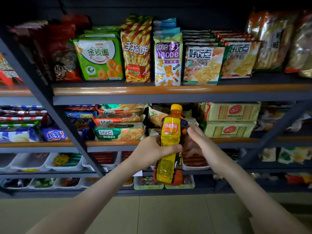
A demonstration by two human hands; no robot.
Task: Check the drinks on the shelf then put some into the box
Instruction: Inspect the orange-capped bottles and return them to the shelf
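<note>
Tile floor (168, 215), pale, lies nearest us. Our left hand (152, 150) grips the yellow-labelled plastic drink bottle with a yellow cap (170, 146), upright before the dark metal shelf (168, 95); our right hand (198, 139) hovers open beside it. Snack packets (135, 49) fill the shelf behind.

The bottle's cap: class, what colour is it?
Yellow-orange, on the bottle in the left hand; head view.

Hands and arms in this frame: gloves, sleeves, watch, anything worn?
Nothing worn that shows. The left hand and right hand are bare: no gloves, rings or markings visible. Both forearms are uncovered to the frame's bottom edge, with no sleeves, watch or bands. The right hand is slightly blurred.
</note>
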